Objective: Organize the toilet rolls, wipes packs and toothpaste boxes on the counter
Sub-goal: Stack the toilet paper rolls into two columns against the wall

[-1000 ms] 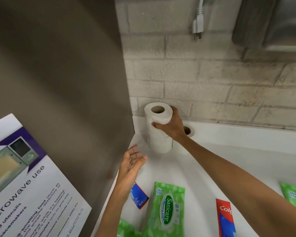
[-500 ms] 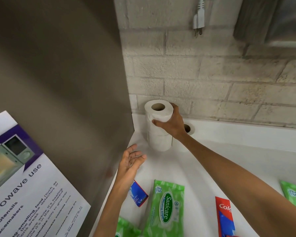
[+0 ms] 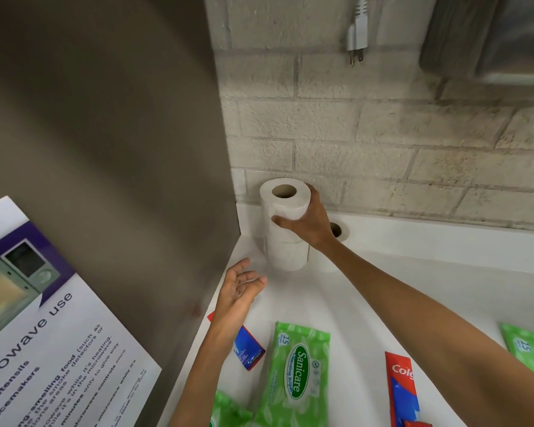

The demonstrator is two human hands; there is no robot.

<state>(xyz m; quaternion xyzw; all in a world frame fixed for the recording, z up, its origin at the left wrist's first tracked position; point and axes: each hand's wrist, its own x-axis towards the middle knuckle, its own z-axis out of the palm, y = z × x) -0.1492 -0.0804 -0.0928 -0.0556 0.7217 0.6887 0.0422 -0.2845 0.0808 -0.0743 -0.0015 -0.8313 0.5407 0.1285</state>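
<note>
— Progress?
— White paper toilet roll (image 3: 285,198) has settled squarely onto the lower white roll (image 3: 287,257), in the back corner of the white worktop (image 3: 444,263). Right grip (image 3: 309,226) still curls round it; left grip (image 3: 241,289) hovers spread, empty. Stack's started.

The right hand (image 3: 309,226) grips the upper toilet roll (image 3: 285,198) from its 3 o'clock side, thumb across the front. That roll sits upright on a second roll (image 3: 287,255) in the counter (image 3: 413,288) corner, near the grey panel (image 3: 105,149). A third roll (image 3: 341,232) stands just beside the stack at 3 o'clock, partly hidden by the wrist. At 7 o'clock from the stack the left hand (image 3: 239,291) hovers, fingers relaxed, holding nothing; its wrist covers part of a blue toothpaste box (image 3: 248,352). A green wipes pack (image 3: 296,374) lies at 6 o'clock, a red toothpaste box (image 3: 403,392) at 5 o'clock, and a second wipes pack (image 3: 527,349) at 4 o'clock.
</note>
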